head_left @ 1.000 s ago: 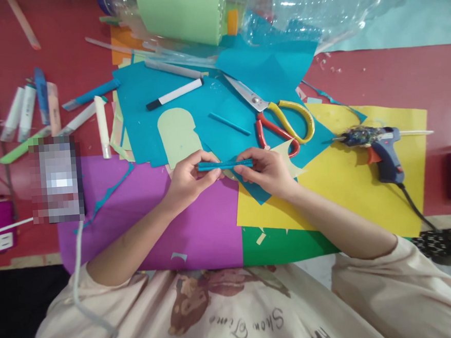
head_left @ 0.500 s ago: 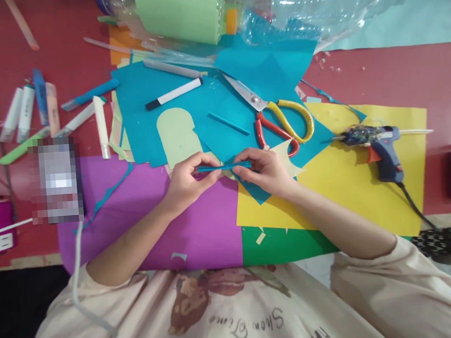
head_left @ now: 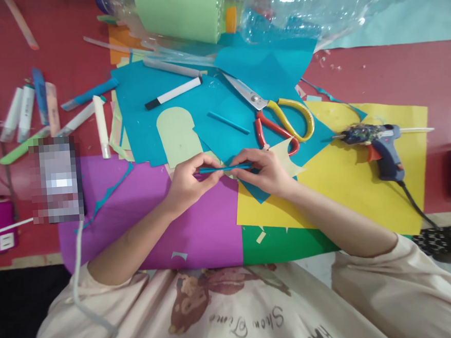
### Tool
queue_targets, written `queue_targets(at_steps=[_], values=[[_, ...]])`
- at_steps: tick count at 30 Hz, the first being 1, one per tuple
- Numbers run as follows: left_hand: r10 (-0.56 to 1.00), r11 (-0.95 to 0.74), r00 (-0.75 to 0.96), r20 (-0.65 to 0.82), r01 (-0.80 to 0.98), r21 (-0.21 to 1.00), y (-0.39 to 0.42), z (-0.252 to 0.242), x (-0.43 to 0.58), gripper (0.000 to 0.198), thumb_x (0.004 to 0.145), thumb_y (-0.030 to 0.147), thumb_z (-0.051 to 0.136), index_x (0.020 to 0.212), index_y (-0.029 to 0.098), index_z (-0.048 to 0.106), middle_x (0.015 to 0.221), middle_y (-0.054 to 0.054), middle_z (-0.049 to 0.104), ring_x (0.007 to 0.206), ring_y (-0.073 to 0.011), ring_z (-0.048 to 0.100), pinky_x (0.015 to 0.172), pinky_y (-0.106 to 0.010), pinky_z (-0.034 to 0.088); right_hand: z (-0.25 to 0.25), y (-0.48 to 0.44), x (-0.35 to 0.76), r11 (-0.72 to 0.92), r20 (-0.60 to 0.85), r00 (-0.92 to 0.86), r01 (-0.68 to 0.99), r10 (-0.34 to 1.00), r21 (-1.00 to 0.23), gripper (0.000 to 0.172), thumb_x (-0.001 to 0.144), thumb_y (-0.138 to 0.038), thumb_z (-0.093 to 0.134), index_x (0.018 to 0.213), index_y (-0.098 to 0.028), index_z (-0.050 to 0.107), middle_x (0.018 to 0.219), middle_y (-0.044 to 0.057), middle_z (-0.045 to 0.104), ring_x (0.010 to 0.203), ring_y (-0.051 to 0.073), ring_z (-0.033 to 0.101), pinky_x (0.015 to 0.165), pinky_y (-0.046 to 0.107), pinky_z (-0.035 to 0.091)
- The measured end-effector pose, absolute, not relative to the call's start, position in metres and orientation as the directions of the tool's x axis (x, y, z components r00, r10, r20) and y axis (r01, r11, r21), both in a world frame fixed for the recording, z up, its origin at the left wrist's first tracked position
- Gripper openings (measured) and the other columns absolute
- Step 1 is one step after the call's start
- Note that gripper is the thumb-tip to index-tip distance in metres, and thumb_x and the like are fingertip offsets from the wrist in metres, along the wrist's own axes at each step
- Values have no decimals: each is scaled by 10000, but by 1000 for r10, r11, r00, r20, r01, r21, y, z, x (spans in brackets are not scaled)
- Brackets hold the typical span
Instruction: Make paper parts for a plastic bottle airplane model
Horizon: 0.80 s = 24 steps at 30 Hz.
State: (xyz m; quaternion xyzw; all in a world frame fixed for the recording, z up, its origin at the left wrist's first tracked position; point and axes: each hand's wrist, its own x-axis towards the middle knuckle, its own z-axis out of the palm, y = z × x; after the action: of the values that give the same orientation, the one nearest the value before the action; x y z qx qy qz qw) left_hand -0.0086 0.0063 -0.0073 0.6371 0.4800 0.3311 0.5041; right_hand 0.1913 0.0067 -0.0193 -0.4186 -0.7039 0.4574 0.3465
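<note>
Between both hands' fingers (head_left: pixel 213 174), a thin blue paper strip (head_left: pixel 225 167).

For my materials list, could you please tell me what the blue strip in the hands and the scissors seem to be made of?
Blue strip: apparently matte paper, thin and the colour of the teal sheets nearby. Scissors: shiny metal blades with glossy yellow and red handles, probably plastic.

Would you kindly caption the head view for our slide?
Both hands, left hand and right hand, pinch a thin blue paper strip near scissors.
</note>
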Motion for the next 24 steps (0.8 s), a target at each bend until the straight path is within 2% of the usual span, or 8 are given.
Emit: queue_targets(at_steps=[3, 8, 16, 20, 24], values=[[946, -35, 319, -60, 283, 958, 5, -9, -9, 128, 785, 289, 672, 856, 215, 595, 884, -34, 711, 871, -178, 685, 743, -269, 524, -20, 6, 191, 255, 135, -405, 257, 904, -932, 204, 868, -359, 621, 809, -168, 666, 757, 47, 689, 622, 115, 579, 546, 235, 421], [949, 4, 307, -78, 235, 972, 1, -8, -9, 326, 783, 293, 703, 1055, 227, 537, 909, -30, 738, 910, -189, 710, 802, -300, 534, -21, 6, 191, 247, 121, -401, 277, 908, -929, 183, 861, -350, 632, 816, -178, 676, 764, 40, 697, 624, 116, 582, 541, 234, 420], [953, 1, 299, -43, 138, 990, 1, -9, -9, 334, 795, 282, 716, 1076, 219, 547, 853, -7, 748, 893, -165, 726, 863, -283, 546, -19, 6, 190, 234, 120, -402, 250, 908, -939, 149, 853, -298, 638, 811, -163, 683, 751, 37, 703, 613, 106, 580, 527, 219, 411], [955, 46, 282, -88, 150, 988, 3, -9, -10, 395, 783, 389, 725, 1099, 202, 578, 928, -47, 754, 929, -193, 722, 814, -283, 565, -18, 6, 190, 198, 102, -361, 242, 927, -950, 174, 847, -321, 645, 809, -155, 682, 738, 35, 696, 597, 100, 571, 530, 218, 416], [947, 78, 292, -130, 183, 980, 5, -9, -11, 400, 759, 497, 721, 999, 178, 702, 1008, -80, 756, 981, -227, 709, 813, -288, 581, -18, 6, 191, 132, 61, -321, 203, 945, -970, 218, 842, -365, 649, 814, -150, 678, 736, 37, 687, 571, 96, 552, 518, 225, 424]])
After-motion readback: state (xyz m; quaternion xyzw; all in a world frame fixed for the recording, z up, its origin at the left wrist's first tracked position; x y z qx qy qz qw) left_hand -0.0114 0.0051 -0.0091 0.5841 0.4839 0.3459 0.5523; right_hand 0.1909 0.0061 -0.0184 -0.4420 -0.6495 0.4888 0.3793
